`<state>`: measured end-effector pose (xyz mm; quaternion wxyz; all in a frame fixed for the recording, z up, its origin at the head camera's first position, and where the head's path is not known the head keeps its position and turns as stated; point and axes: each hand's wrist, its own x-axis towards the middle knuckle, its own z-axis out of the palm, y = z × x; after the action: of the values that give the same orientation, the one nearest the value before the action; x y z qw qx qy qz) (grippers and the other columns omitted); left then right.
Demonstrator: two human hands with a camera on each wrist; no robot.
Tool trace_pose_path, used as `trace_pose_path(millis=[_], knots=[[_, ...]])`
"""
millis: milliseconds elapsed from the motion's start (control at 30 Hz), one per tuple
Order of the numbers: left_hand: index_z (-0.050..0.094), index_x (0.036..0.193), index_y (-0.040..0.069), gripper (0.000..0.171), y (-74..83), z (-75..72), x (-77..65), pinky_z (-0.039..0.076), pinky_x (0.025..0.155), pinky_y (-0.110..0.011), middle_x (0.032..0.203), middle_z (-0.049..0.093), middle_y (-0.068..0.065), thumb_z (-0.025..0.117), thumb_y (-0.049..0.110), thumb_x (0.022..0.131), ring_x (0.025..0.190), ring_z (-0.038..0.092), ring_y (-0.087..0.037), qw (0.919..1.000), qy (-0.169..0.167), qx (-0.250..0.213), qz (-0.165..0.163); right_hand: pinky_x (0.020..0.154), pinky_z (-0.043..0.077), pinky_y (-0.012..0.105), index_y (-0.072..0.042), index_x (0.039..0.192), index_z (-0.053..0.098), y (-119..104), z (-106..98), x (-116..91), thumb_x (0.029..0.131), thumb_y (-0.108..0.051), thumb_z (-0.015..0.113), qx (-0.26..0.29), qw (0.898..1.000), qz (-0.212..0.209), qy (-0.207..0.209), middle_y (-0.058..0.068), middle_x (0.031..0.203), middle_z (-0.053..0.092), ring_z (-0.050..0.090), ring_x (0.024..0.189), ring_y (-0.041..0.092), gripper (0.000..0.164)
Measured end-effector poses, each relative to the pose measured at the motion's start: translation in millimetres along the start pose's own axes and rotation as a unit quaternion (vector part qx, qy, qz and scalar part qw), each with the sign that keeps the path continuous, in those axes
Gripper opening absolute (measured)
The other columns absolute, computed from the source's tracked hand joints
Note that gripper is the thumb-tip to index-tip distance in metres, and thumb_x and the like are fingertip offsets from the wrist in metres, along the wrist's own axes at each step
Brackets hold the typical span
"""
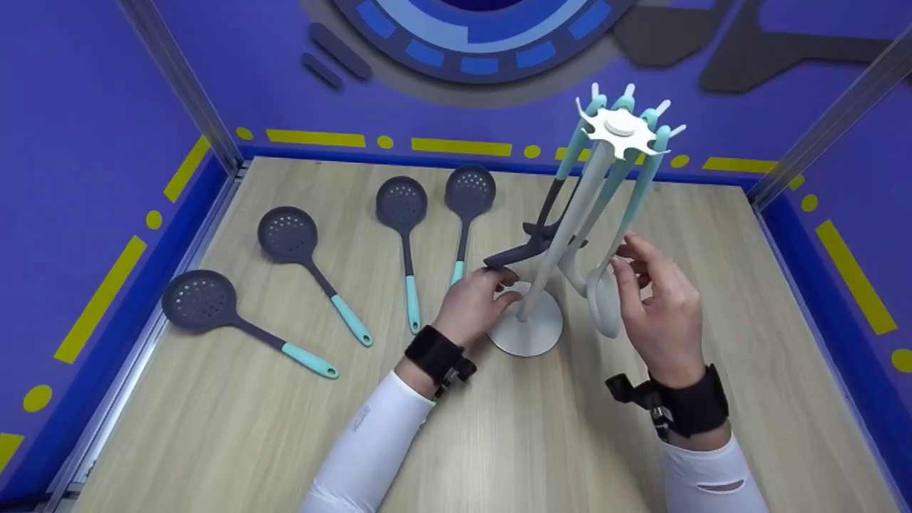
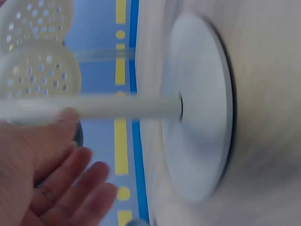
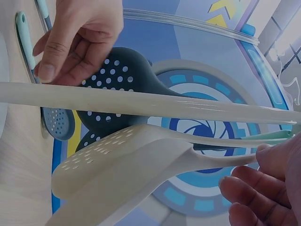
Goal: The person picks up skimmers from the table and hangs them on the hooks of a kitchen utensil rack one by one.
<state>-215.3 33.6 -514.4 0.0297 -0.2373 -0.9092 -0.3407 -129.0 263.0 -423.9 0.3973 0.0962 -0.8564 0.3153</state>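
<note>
A utensil stand has a round base (image 1: 534,335), a pale pole (image 1: 570,228) and a white hooked top (image 1: 620,128). Turquoise-handled utensils hang from it: dark skimmers (image 1: 516,254) on the left, beige skimmers on the right. My right hand (image 1: 662,306) pinches the nearest beige skimmer (image 1: 604,306) by its thin neck, thumb in front; the far fingertips are partly hidden. My left hand (image 1: 474,306) is beside the lower pole, its fingers loosely bent and holding nothing. In the left wrist view the thumb overlaps the pole (image 2: 141,107); whether it touches I cannot tell.
Several dark skimmers with turquoise handles lie on the wooden table, among them one at the far left (image 1: 199,301), one beside it (image 1: 287,235) and one near the back (image 1: 401,203). Blue panels (image 1: 78,178) stand around the table.
</note>
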Motion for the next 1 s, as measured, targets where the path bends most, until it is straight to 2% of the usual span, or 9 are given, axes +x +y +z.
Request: trace_pose_path(millis=[167,433,567,733,1000], knots=[[0.078,0.106,0.017,0.014,-15.6,-6.4,2.6,0.057,0.08,-0.032,0.103,0.076,0.001,0.073,0.026,0.096,0.094,0.072,-0.015,0.9995,0.008,0.017,-0.024,0.08,0.041,0.003,-0.004,0.131,0.066,-1,-2,1,0.097,-0.007,0.069,-0.002,1.0,-0.004,-0.006,0.012,0.109,0.076,0.063,0.079,0.018,0.035],[0.075,0.105,0.017,0.01,-33.4,-13.0,4.0,0.059,0.08,-0.034,0.103,0.076,0.0,0.072,0.019,0.095,0.093,0.072,-0.016,0.9921,0.093,0.048,-0.069,0.078,0.041,0.005,-0.004,0.132,0.066,-1,-3,0,0.1,-0.011,0.066,-0.014,1.0,-0.004,-0.015,0.011,0.109,0.075,0.062,0.081,0.016,0.033],[0.073,0.112,0.014,0.017,-38.2,-13.4,4.4,0.059,0.083,-0.037,0.107,0.076,-0.003,0.072,0.018,0.095,0.098,0.072,-0.02,0.9875,0.112,0.06,-0.094,0.078,0.042,0.007,-0.003,0.131,0.066,-1,-3,1,0.1,-0.012,0.066,-0.01,1.0,-0.006,-0.013,0.011,0.111,0.075,0.061,0.082,0.014,0.032],[0.072,0.119,0.011,0.027,-42.1,-11.8,3.8,0.059,0.085,-0.041,0.112,0.075,-0.007,0.075,0.019,0.094,0.103,0.073,-0.025,0.9834,0.106,0.076,-0.126,0.077,0.042,0.009,-0.004,0.131,0.066,-1,-3,1,0.1,-0.012,0.066,-0.007,1.0,-0.002,-0.011,0.011,0.113,0.074,0.059,0.084,0.013,0.032],[0.071,0.124,0.007,0.038,-46.2,-10.4,-0.2,0.059,0.085,-0.047,0.111,0.075,-0.016,0.078,0.022,0.089,0.102,0.072,-0.034,0.9813,0.062,0.096,-0.155,0.08,0.043,0.01,-0.006,0.132,0.066,-1,-4,1,0.1,-0.012,0.065,-0.003,1.0,0.0,-0.006,0.012,0.115,0.072,0.058,0.085,0.014,0.032]])
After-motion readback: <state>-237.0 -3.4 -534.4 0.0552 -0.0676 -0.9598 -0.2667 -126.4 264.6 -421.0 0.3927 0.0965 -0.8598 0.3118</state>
